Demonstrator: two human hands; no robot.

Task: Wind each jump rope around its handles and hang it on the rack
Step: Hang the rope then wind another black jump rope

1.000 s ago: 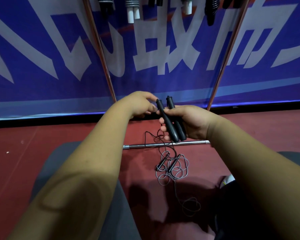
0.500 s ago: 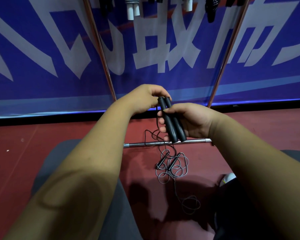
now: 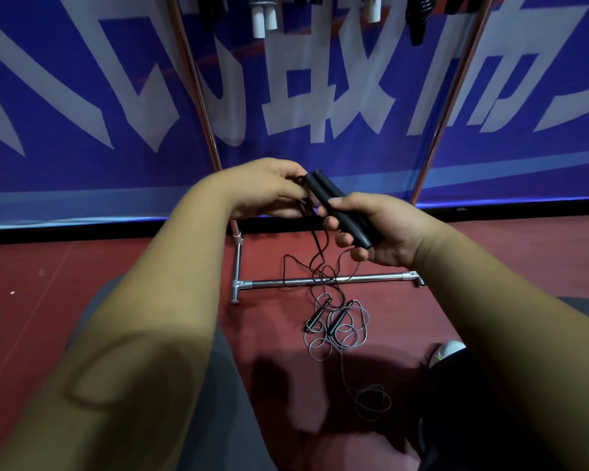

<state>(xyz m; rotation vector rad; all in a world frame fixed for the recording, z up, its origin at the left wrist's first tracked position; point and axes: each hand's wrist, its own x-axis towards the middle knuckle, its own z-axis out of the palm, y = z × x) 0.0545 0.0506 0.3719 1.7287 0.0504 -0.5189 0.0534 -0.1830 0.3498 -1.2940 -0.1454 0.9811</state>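
The right hand (image 3: 385, 229) is wrapped around a pair of black handles (image 3: 337, 209), held side by side and touching. Its thumb lies over them and its fingers curl beneath. The left hand (image 3: 266, 188) sits just beside their far end, fingers curled, and appears to pinch the thin black cord (image 3: 317, 248) where it leaves the handles (the exact contact is hidden behind the fingers). The two hands are close together but not touching. The handles' long axis runs diagonally, from the near end in the right palm up and away to the left. The left hand is therefore nearer the free cord and looks placed to lead it around the handles while the right steadies them. The handles are slim, matte and round-ended; no turns of cord show on them, so winding seems barely begun. The cord drops loosely to the red floor (image 3: 82, 266), crossing the chrome base bar (image 3: 371, 278) of the rack. Nearer the person than that bar lies a second jump rope (image 3: 334, 324), unwound, its dark handles in a grey tangle of loops. The rack's copper-coloured uprights (image 3: 197, 86) rise before a blue banner (image 3: 82, 96), and wound ropes (image 3: 262, 22) hang at the top edge.
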